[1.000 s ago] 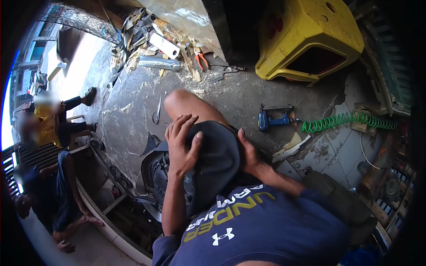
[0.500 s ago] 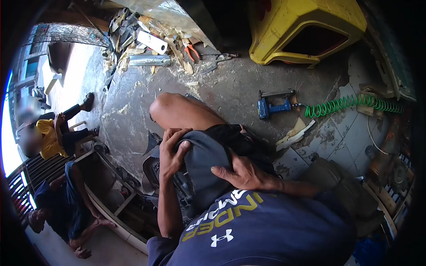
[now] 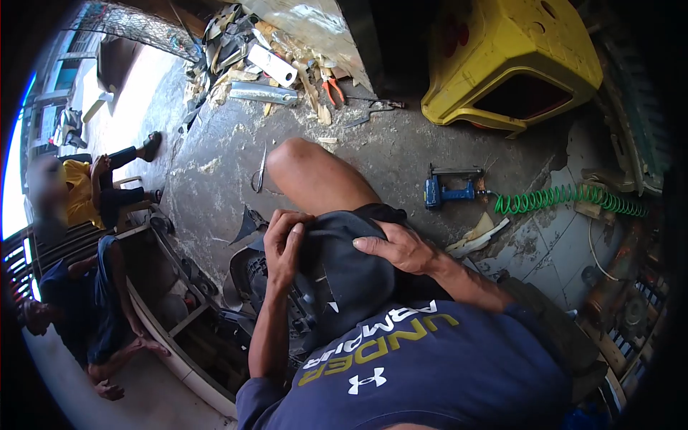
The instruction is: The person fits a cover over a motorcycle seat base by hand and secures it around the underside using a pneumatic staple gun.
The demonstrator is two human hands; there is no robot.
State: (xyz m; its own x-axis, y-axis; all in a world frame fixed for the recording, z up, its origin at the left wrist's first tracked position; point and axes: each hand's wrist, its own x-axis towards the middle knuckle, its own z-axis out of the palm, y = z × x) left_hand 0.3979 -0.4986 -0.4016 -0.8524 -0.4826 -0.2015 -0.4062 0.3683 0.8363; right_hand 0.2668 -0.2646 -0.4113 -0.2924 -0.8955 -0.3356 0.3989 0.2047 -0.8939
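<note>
At the left edge of the frame, a person in a yellow shirt (image 3: 80, 192) sits above a second person in dark clothing (image 3: 75, 304). Left of center, the scissors (image 3: 260, 172) lie on the concrete floor (image 3: 215, 197). Below them, a ribbed black plastic base (image 3: 256, 269) is partly hidden by the left forearm. The left hand (image 3: 284, 244) pinches the upper left edge of a dark cover (image 3: 351, 276) between thumb and fingers. The cover lies at the center of the frame, between the two hands and just above the shirt lettering. The right hand (image 3: 405, 251) lays its thumb across the cover's upper right face; its fingers are mostly hidden, so whether they press against the thumb cannot be told. Change noted: compared with half a second ago, the right thumb sits higher on the cover, nearer its upper edge, while the left pinch is maintained. In effect, both hands now appear to control that upper edge, one at each side. Farther right, a blue staple gun (image 3: 449, 190) lies on the floor, joined to a green coiled air hose (image 3: 566, 198).
</note>
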